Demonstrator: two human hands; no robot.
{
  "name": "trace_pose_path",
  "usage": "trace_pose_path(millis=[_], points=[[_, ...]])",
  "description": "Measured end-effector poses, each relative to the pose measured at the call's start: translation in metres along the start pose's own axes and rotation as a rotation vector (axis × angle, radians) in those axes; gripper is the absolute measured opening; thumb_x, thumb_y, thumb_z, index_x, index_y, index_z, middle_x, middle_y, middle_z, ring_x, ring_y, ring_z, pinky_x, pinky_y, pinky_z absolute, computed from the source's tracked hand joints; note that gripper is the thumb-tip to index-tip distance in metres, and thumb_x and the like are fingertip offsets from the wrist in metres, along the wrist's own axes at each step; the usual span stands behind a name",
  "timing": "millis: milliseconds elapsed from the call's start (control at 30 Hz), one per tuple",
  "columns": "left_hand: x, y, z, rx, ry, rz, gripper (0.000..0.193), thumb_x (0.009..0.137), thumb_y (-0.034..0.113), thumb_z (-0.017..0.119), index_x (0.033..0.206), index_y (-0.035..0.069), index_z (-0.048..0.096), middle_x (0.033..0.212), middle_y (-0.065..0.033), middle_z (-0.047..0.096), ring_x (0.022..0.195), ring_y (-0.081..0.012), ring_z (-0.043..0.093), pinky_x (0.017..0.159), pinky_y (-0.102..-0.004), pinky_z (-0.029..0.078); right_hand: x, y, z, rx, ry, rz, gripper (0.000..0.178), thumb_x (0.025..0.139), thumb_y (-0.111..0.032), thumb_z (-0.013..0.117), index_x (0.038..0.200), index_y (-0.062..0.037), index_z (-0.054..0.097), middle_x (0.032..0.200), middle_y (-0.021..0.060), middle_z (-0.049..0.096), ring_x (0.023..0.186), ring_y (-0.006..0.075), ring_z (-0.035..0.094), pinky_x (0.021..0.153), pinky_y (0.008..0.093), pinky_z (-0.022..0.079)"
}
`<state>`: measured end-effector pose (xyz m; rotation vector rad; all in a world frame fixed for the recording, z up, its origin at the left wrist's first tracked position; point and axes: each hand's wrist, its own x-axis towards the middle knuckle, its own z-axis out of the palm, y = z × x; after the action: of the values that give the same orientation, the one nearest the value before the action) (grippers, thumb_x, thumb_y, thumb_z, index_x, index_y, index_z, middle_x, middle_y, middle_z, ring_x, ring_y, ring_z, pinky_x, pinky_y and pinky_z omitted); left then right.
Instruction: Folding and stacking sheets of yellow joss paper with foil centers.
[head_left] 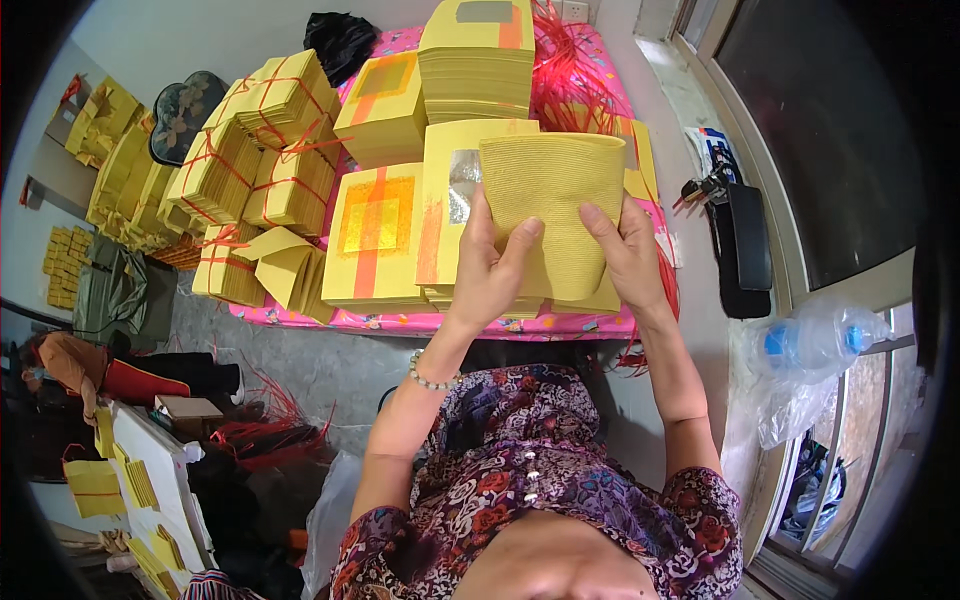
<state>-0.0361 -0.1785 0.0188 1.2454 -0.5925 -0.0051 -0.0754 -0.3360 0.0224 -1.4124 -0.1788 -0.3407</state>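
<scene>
A thick stack of yellow paper [555, 178] is held up in front of me, its sheet edges showing as fine lines and its lower end narrowed and bowed. My left hand [492, 262] grips its left side, thumb on the near face. On the right side my right hand [628, 250] grips it too, thumb pressed on the near face. The fingers behind the stack are hidden. Just beyond it lies a pile of yellow paper with a silver patch and an orange stripe [434, 215]. Left of that sits a pile with a gold square [376, 232].
The piles stand on a pink patterned cover [480, 328]. Red strips [575, 70] lie at its far right. Bundles tied in red [290, 190] are stacked at left. A window ledge on the right bears a black case [740, 240]. Another person [75, 365] is at the far left.
</scene>
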Motion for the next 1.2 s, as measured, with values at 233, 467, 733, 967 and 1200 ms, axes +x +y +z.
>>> trace_pose_path(millis=[233,467,733,967,1200], points=[[-0.003,-0.008,0.009,-0.029,-0.055,-0.124,0.049,0.092,-0.001,0.053,0.137,-0.001,0.034,0.126,-0.0121,0.053,0.115,-0.0160,0.051,0.097,-0.0292,0.042,0.004,-0.002,-0.011,-0.050,0.154,-0.024,0.026,0.097,-0.015,0.055,0.118,0.0014,0.057,0.102,0.0040,0.066,0.089,0.0060,0.060,0.077,0.0227,0.049],[0.007,-0.014,0.018,-0.137,-0.155,-0.286,0.048,0.091,-0.002,0.052,0.136,-0.001,0.035,0.128,-0.0105,0.053,0.116,-0.0160,0.051,0.097,-0.0291,0.042,0.011,0.006,-0.039,-0.001,0.250,0.025,0.023,0.098,-0.018,0.054,0.110,0.0002,0.060,0.095,0.0026,0.066,0.084,0.0049,0.060,0.073,0.0213,0.048],[0.011,-0.016,0.039,-0.198,-0.187,-0.476,0.046,0.092,0.005,0.059,0.134,-0.001,0.041,0.126,-0.0107,0.056,0.115,-0.0167,0.054,0.097,-0.0312,0.044,0.003,0.014,-0.067,0.003,0.324,0.072,0.019,0.097,-0.019,0.055,0.100,-0.0009,0.060,0.090,0.0017,0.065,0.077,0.0040,0.058,0.069,0.0201,0.046],[0.007,-0.026,0.047,-0.200,-0.176,-0.508,0.043,0.093,0.006,0.059,0.132,-0.001,0.042,0.124,-0.0113,0.057,0.112,-0.0173,0.056,0.095,-0.0317,0.046,-0.021,0.004,-0.075,-0.018,0.298,0.145,0.027,0.097,-0.024,0.057,0.105,0.0014,0.061,0.091,0.0026,0.066,0.080,0.0043,0.058,0.070,0.0202,0.046],[0.005,-0.039,0.054,-0.160,-0.204,-0.506,0.039,0.094,0.002,0.053,0.129,-0.002,0.040,0.121,-0.0132,0.057,0.109,-0.0190,0.058,0.091,-0.0322,0.049,-0.049,0.005,-0.075,-0.079,0.206,0.262,0.034,0.097,-0.026,0.056,0.111,0.0044,0.061,0.095,0.0045,0.068,0.081,0.0057,0.061,0.072,0.0216,0.049]])
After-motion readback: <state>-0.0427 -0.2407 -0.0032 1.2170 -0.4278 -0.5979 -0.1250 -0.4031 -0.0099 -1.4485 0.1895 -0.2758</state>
